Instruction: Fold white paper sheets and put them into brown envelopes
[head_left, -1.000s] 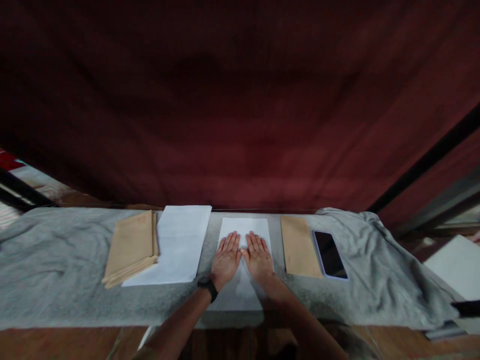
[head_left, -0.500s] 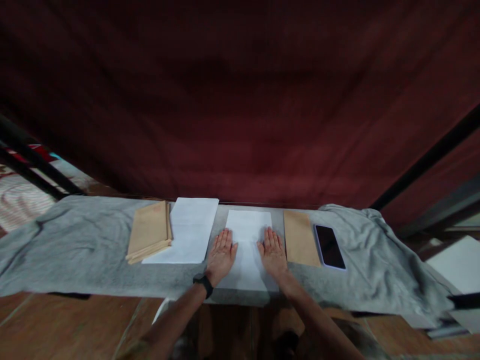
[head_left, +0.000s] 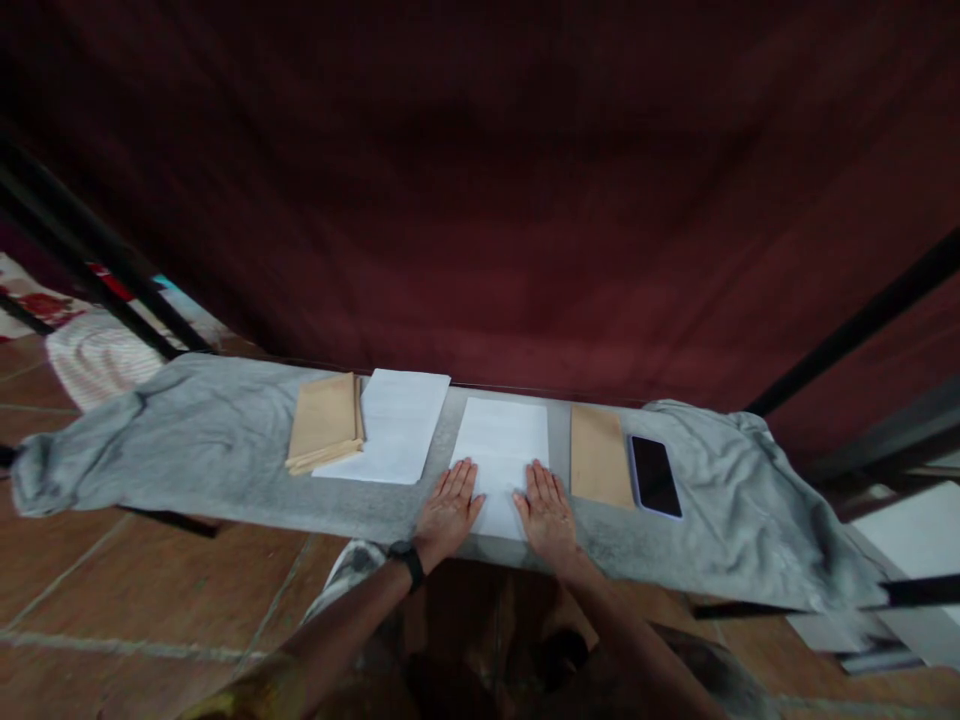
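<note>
A white sheet of paper (head_left: 501, 445) lies on the grey cloth-covered table (head_left: 225, 450) in front of me. My left hand (head_left: 448, 510), with a black watch at the wrist, rests flat on the sheet's near left corner, fingers stretched out. Flat on the near right corner lies my right hand (head_left: 547, 513), fingers spread. Neither hand holds anything. A gap of bare paper shows between them.
Left of the sheet lie a second stack of white paper (head_left: 394, 425) and a pile of brown envelopes (head_left: 325, 422). To the right are one brown envelope (head_left: 598, 455) and a dark phone (head_left: 654, 475). A dark red curtain (head_left: 480, 200) hangs behind. Tiled floor lies below.
My hands were side by side at the sheet's middle, then slid apart and back toward its near corners. The camera view has tilted, showing more floor.
</note>
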